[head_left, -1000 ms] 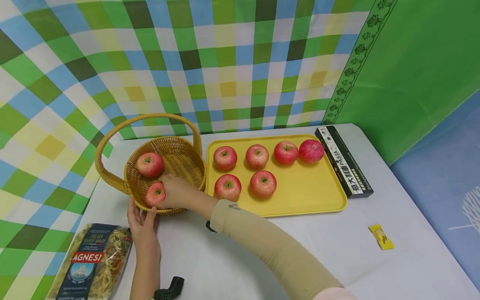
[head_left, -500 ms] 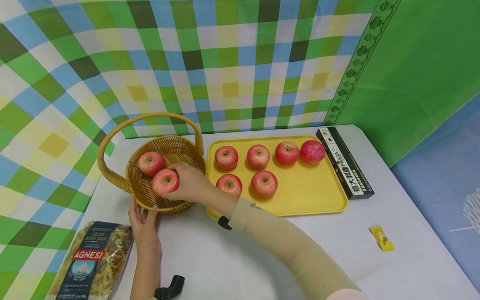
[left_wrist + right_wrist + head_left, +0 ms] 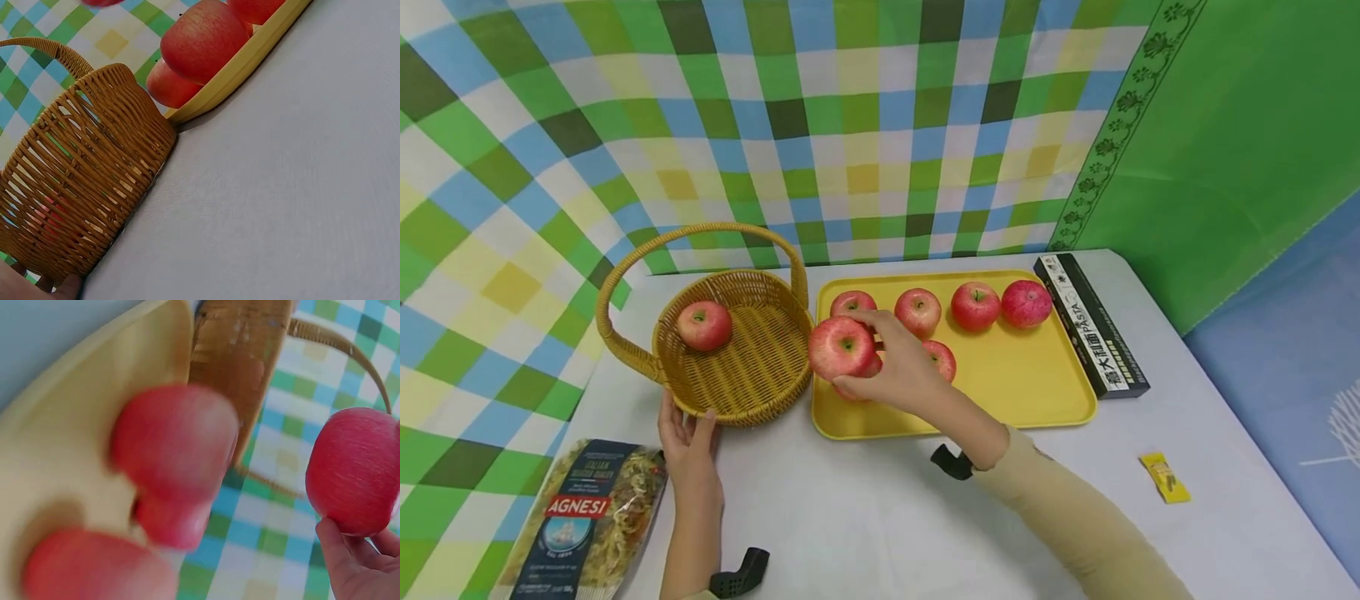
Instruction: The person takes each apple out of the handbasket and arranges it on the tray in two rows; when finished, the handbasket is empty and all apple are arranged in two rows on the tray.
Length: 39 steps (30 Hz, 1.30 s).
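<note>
My right hand [image 3: 901, 367] holds a red apple [image 3: 841, 347] above the left end of the yellow tray [image 3: 1015, 387], thumb and fingers on opposite sides. In the right wrist view, fingertips press into the underside of that apple [image 3: 353, 472]. My left hand [image 3: 691, 454] grips the near left side of the wicker basket [image 3: 760, 358], its thumb up by the rim. One apple [image 3: 704, 325] sits in the basket's left part. Several apples lie on the tray, one of them a darker pinkish red [image 3: 1026, 303]; the held apple and right hand partly cover some.
A bag of Agnesi pasta [image 3: 576, 517] lies at front left, close to my left forearm. Along the tray's right end is a black pasta box [image 3: 1092, 325]. A small yellow packet [image 3: 1165, 477] lies farther right. Checked cloth [image 3: 865, 125] hangs behind the table.
My right hand has lifted one apple out of the basket and carried it right, over the tray. The left hand stays at the basket's side.
</note>
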Each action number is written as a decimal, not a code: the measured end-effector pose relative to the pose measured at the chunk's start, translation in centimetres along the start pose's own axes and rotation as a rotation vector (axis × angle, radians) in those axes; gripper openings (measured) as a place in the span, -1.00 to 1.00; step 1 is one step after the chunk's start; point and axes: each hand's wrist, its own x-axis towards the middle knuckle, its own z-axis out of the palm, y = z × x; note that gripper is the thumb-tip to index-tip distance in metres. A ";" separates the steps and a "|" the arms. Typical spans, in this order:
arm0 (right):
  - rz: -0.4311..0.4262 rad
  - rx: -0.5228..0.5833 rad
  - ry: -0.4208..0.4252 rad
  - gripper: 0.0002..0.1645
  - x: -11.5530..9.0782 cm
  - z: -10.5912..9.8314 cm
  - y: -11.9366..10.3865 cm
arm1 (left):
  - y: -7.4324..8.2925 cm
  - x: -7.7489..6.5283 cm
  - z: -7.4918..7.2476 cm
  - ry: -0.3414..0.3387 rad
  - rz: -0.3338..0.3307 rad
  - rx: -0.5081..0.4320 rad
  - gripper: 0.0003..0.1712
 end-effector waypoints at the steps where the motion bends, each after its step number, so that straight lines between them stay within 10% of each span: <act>1: 0.012 0.002 0.020 -0.05 -0.6 -0.7 0.4 | 0.0 0.0 0.0 -0.003 0.002 -0.002 -0.15; 18: 0.207 -0.090 0.228 -0.05 -6.9 -8.3 9.4 | 0.0 -0.2 0.0 -0.020 0.000 -0.012 -0.16; 39: 0.420 -0.185 0.097 0.07 -8.4 -9.5 14.7 | 0.1 -0.3 0.0 -0.017 0.000 -0.007 -0.17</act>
